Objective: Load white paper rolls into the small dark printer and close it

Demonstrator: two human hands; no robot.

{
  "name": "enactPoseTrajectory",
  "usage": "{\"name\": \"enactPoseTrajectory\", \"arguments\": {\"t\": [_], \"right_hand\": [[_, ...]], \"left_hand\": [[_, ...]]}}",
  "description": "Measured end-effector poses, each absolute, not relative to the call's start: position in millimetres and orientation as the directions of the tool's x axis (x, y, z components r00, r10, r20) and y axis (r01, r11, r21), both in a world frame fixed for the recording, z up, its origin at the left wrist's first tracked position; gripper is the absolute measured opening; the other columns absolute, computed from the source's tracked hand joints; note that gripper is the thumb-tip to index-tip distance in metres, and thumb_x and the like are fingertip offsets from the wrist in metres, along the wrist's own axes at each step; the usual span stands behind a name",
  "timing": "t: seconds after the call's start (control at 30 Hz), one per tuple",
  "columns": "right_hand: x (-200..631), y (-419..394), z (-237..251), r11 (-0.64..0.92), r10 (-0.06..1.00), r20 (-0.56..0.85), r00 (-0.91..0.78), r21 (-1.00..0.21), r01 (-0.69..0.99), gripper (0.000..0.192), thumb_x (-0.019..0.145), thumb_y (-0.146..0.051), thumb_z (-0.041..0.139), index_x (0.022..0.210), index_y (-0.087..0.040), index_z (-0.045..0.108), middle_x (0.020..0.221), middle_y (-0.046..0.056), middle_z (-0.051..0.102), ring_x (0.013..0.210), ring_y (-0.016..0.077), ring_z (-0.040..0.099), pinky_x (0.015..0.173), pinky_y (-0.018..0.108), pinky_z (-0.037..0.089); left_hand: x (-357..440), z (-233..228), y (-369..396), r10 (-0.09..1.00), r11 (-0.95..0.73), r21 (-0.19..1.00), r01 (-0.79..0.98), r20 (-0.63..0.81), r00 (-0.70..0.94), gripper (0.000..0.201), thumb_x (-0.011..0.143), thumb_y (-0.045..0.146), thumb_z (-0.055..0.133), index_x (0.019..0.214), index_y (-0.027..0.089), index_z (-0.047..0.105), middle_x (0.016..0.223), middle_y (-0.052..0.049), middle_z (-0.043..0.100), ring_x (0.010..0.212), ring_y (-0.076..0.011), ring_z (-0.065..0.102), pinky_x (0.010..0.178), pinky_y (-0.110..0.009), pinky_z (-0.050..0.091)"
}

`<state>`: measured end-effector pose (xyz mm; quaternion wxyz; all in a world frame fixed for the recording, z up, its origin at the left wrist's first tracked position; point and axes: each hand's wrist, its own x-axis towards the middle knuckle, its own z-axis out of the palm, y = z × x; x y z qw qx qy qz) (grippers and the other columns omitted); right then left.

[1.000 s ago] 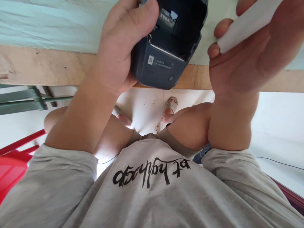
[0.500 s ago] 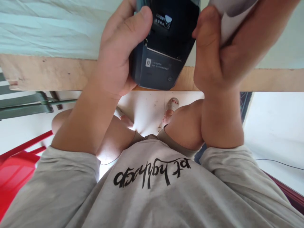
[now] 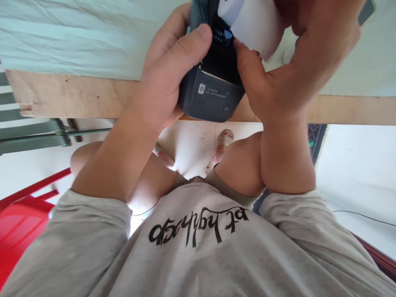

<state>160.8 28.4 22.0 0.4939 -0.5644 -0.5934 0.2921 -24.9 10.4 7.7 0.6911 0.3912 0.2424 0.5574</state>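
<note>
My left hand [image 3: 176, 62] is wrapped round the left side of a dark portable label printer [image 3: 212, 97], its thumb lying over the edge. A Bluetooth mark and a power button show on the printer's near face, and its inside shows black behind a thin pale strip. A white paper roll [image 3: 255, 29] is in my right hand [image 3: 275, 78], held over the printer's far right part. The right thumb touches the printer's edge by the roll. The other right fingers are partly hidden, and the printer's far end is cut off by the frame.
A pale green cloth [image 3: 77, 37] covers the table, whose bare wooden edge [image 3: 86, 95] runs across in front of me. A small white object [image 3: 289, 53] and a grey-cornered item [image 3: 366, 12] lie to the right. A red chair [image 3: 24, 222] stands at lower left.
The white paper roll has moved left, from beside the printer to over its inside. The right hand has turned inward with it. The printer has shifted slightly right and nearer.
</note>
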Motion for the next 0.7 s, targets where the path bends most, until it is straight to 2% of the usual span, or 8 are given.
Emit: {"name": "enactPoseTrajectory", "arguments": {"t": [0.07,0.1,0.2,0.3,0.4,0.53,0.6,0.7], "right_hand": [[156.2,26.9,29.9,0.36,0.931,0.337,-0.144,-0.767,0.531,0.032,0.077,-0.032,0.052,0.096,-0.015,0.072,0.099,-0.014,0.062,0.096,-0.0034,0.056,0.09,0.003,0.042],[154.0,25.9,33.7,0.44,0.897,0.359,-0.256,-0.692,0.573,0.031,0.076,-0.033,0.054,0.095,-0.014,0.071,0.1,-0.013,0.062,0.1,-0.0021,0.056,0.093,0.004,0.042],[149.6,22.2,42.1,0.581,0.814,0.409,-0.413,-0.543,0.606,0.036,0.086,-0.036,0.042,0.093,-0.011,0.068,0.101,-0.009,0.059,0.11,0.002,0.054,0.101,0.01,0.04],[148.9,18.5,43.4,0.668,0.741,0.461,-0.488,-0.434,0.605,0.039,0.089,-0.037,0.036,0.09,-0.011,0.065,0.095,-0.006,0.057,0.099,0.0005,0.052,0.097,0.014,0.042],[150.0,16.4,39.5,0.725,0.684,0.485,-0.545,-0.364,0.585,0.034,0.088,-0.035,0.038,0.088,-0.012,0.063,0.095,-0.004,0.056,0.095,0.0009,0.053,0.091,0.018,0.043],[153.4,19.0,32.2,0.774,0.631,0.502,-0.592,-0.357,0.523,0.026,0.084,-0.034,0.048,0.092,-0.014,0.064,0.103,-0.003,0.059,0.101,0.0052,0.056,0.092,0.023,0.045],[156.3,21.6,29.5,0.773,0.632,0.525,-0.57,-0.366,0.519,0.027,0.085,-0.033,0.047,0.095,-0.014,0.064,0.103,-0.002,0.059,0.104,0.0053,0.056,0.096,0.023,0.044],[160.9,24.1,27.8,0.73,0.676,0.522,-0.52,-0.379,0.569,0.03,0.088,-0.034,0.044,0.103,-0.013,0.059,0.102,-0.003,0.056,0.107,0.0055,0.053,0.1,0.024,0.042]], "left_hand": [[-25.2,10.1,10.1,0.959,0.089,0.827,-0.555,0.079,0.271,0.02,0.096,0.017,0.038,0.099,0.008,0.056,0.092,-0.008,0.06,0.117,-0.0277,0.062,0.085,-0.036,0.059],[-25.2,11.3,9.7,0.96,0.089,0.832,-0.547,0.075,0.271,0.021,0.096,0.017,0.037,0.1,0.008,0.056,0.093,-0.008,0.061,0.118,-0.0275,0.061,0.085,-0.036,0.059],[-24.3,13.3,8.2,0.961,0.067,0.853,-0.518,0.085,0.264,0.024,0.097,0.016,0.035,0.096,0.007,0.057,0.091,-0.008,0.062,0.122,-0.0263,0.059,0.088,-0.036,0.059],[-23.5,11.6,6.8,0.961,0.026,0.854,-0.52,0.121,0.248,0.023,0.097,0.02,0.037,0.091,0.009,0.056,0.087,-0.005,0.061,0.119,-0.0257,0.062,0.085,-0.034,0.059],[-24.8,5.8,9.1,0.96,0.023,0.842,-0.539,0.131,0.246,0.018,0.092,0.028,0.049,0.096,0.011,0.054,0.085,-0.003,0.059,0.101,-0.0227,0.068,0.078,-0.031,0.055],[-29.9,-10.8,23.0,0.948,-0.085,0.876,-0.474,0.218,0.232,0.042,0.067,0.031,0.078,0.098,0.013,0.057,0.08,0.001,0.059,0.08,-0.0145,0.062,0.071,-0.027,0.044],[-31.7,-21.5,31.7,0.923,-0.135,0.881,-0.454,0.279,0.266,0.055,0.056,0.033,0.085,0.099,0.014,0.057,0.081,0.003,0.06,0.077,-0.0135,0.06,0.068,-0.026,0.042],[-32.4,-33.7,40.6,0.893,-0.194,0.854,-0.482,0.357,0.273,0.066,0.049,0.039,0.087,0.103,0.017,0.056,0.086,0.005,0.062,0.077,-0.0122,0.061,0.067,-0.025,0.042]]}}
